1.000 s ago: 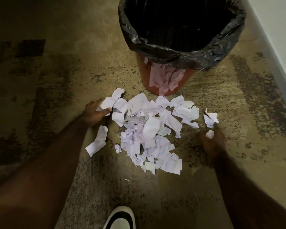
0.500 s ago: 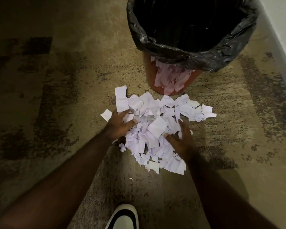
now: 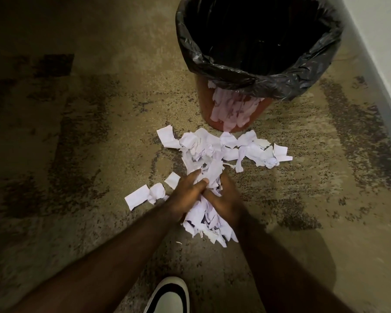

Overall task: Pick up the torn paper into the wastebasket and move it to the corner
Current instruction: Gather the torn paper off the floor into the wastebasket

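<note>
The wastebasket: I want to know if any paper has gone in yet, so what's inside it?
Inside the wastebasket only the black bag lining it shows, dark and shiny. No paper is visible there, but the bottom is too dark to tell.

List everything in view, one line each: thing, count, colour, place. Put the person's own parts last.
wastebasket: one, reddish-brown, upright on the carpet at top right.
bin liner: one, black, folded over the wastebasket's rim.
torn paper: many scraps, white, heaped on the carpet in front of the wastebasket; a few lie apart to the left.
carpet: one, tan with dark mottling, covering the floor.
wall: one, white, along the right edge.
shoe: one, black and white, bottom centre.
left hand: closed on scraps.
right hand: closed on scraps, against the left.
</note>
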Tool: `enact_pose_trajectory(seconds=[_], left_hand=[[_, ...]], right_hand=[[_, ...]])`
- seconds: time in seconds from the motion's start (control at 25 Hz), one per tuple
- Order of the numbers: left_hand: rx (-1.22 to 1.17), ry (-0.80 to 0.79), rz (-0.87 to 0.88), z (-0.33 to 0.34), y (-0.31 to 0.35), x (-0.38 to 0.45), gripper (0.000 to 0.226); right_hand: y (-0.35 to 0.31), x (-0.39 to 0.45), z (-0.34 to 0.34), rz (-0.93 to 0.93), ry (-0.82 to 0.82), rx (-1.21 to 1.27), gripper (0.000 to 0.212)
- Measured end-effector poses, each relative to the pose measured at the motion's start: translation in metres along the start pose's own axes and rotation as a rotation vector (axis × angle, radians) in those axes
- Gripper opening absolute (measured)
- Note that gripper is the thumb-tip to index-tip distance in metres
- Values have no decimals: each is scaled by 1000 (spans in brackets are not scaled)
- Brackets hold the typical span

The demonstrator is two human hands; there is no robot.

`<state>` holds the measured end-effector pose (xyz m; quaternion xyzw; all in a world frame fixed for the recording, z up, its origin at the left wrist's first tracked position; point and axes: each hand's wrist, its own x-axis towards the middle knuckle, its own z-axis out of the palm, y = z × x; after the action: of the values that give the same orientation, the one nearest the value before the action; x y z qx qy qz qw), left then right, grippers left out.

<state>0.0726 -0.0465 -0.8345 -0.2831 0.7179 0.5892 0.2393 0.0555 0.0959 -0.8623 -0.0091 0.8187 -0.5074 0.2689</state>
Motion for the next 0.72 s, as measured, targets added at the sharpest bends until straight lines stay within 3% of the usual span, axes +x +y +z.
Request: enact_pose_trajectory(seconds=[0.16, 0.44, 0.72], left_hand=[[-159, -29, -35, 8, 15, -12, 42], [-345, -24, -89, 0, 48, -42, 42], [-366, -7, 39, -17, 84, -70, 27]], right_hand=[[-18, -5, 1, -28, -56, 60, 58], [-49, -9, -7, -30, -95, 90, 49], [-97, -18, -22, -147, -107, 133, 32]])
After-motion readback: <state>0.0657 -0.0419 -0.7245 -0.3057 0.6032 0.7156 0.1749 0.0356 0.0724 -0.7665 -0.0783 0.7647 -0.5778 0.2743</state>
